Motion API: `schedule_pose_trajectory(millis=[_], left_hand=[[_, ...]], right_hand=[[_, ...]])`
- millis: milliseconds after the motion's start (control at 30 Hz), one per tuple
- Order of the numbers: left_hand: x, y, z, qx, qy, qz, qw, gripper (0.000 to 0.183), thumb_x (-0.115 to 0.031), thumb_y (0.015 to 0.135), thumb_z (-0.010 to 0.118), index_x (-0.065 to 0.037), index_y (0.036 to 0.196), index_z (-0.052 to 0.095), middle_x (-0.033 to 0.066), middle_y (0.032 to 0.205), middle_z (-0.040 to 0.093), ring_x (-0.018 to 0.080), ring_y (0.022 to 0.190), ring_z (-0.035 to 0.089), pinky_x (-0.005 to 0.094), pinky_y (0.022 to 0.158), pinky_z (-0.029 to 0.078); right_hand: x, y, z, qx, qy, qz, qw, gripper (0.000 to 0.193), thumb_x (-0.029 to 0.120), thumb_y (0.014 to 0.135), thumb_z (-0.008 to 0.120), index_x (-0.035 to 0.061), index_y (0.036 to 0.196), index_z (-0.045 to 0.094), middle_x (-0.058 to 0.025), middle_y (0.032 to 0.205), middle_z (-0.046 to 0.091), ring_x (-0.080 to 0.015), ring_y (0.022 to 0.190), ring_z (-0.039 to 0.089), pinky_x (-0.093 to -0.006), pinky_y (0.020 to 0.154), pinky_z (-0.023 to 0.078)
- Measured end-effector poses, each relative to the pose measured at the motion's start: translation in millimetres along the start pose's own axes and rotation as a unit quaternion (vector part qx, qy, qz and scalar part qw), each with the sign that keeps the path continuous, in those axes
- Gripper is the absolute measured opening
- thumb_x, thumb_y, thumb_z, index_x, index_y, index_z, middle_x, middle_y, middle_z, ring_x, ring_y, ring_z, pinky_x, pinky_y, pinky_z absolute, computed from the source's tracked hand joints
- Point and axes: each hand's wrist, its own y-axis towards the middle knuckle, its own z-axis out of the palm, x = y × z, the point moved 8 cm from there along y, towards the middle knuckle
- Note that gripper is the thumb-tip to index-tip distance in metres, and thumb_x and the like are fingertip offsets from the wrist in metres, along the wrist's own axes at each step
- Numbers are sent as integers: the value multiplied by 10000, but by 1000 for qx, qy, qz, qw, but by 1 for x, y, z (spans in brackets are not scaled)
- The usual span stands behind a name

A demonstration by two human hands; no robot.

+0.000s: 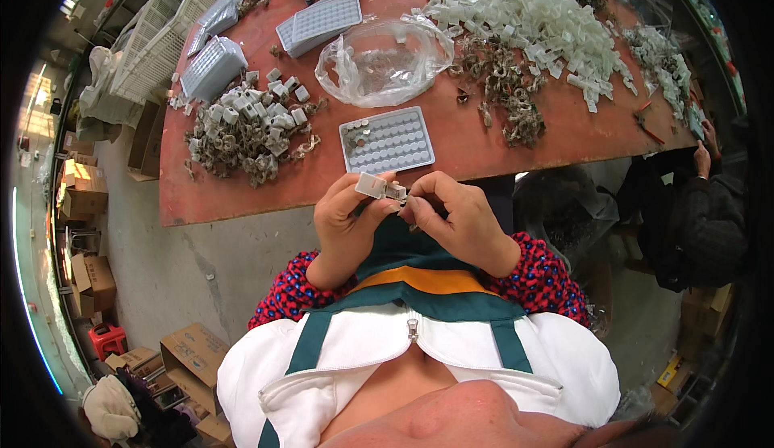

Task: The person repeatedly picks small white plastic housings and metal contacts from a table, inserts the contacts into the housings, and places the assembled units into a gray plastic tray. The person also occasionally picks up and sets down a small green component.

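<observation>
A red-brown table (pixel 580 129) carries a clear plastic bag (pixel 431 53), crumpled open; what lies inside blurs behind the film. Nearer the person, a pale tray (pixel 349 167) bears rows of round white pieces (pixel 395 145), with small loose bits (pixel 355 135) toward its far left corner. The left hand (pixel 347 218) pinches a white block (pixel 372 185) near the tray's front edge. The right hand (pixel 463 210) presses thumb and forefinger together beside it; anything between them is too small to tell.
</observation>
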Motion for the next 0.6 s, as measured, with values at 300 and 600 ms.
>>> schedule_pose_trajectory(millis=[300,600], left_hand=[[64,-24,4,-76,-363,-266,890,370,-190,1034,558,39,1324,545,119,1090,683,189,985,682,320,883,553],[82,-27,-40,-117,-389,-300,863,343,-156,1024,567,35,1305,524,134,1100,690,210,971,714,334,902,591]], right_hand=[[-14,18,30,16,-39,-24,999,143,132,920,683,10,994,672,-110,839,703,-223,734,696,-320,645,538],[-22,105,36,-11,-308,-210,928,104,161,837,720,96,916,701,-61,885,644,-266,861,632,-387,687,512]])
